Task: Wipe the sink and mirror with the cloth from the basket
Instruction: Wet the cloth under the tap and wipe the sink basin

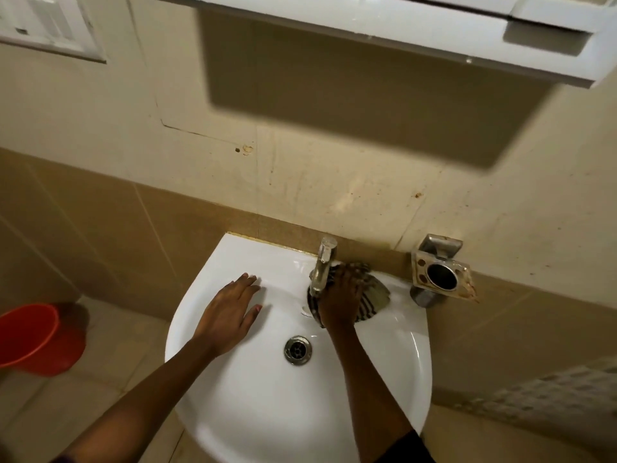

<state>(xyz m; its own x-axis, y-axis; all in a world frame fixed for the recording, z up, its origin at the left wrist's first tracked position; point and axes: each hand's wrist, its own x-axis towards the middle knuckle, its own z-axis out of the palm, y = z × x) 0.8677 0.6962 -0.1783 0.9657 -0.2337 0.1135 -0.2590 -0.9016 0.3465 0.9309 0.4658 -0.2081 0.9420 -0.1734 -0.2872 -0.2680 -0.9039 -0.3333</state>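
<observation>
While the left hand [230, 310] lies flat and open on the left inner slope of the white sink [253, 406], fingers spread and holding nothing, the right hand [340, 295] presses palm-down on the cloth [374, 294] at the back right of the basin. Its fingers curve over the fabric, but whether they pinch a fold or only press it flat cannot be told, since the hand covers most of the material. What shows of the cloth is dark and striped, bunched against the sink's rear ledge just right of the tap [322, 265]; its near edge disappears under the wrist. The tap's metal spout overlaps the cloth's left side and hides where the fabric ends. A round metal drain [297, 350] sits bare in the basin between the two forearms. On the wall to the right, a stained metal holder [440, 270] is mounted beside the sink. A white cabinet underside [367, 31] crosses the top edge, cut off, so no mirror surface is visible. At the left edge a red bucket [36, 339] is partly cropped. A blurred patterned shape at the lower right is too unclear to identify.
</observation>
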